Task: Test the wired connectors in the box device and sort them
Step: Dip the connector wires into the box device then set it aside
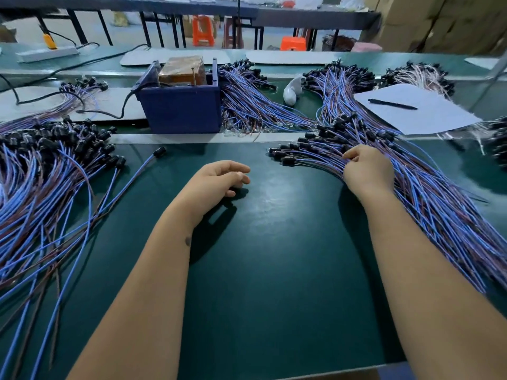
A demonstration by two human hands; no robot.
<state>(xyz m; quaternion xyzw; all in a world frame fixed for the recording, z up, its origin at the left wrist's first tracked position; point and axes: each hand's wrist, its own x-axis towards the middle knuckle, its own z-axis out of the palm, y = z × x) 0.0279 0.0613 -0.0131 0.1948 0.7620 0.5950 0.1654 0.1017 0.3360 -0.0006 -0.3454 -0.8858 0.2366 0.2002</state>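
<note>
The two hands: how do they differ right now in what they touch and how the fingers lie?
The left hand hangs over the bare green mat, fingers loosely curled, holding nothing; the right hand is in the right pile of wired connectors, fingertips pinching at its blue wires. The left sits near the centre, clear of the left pile; the right lies on its bundle. Both are bare, palm down.

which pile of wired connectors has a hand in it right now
The pile on the right: the right hand pinches its wires. The other piles lie untouched.
</note>
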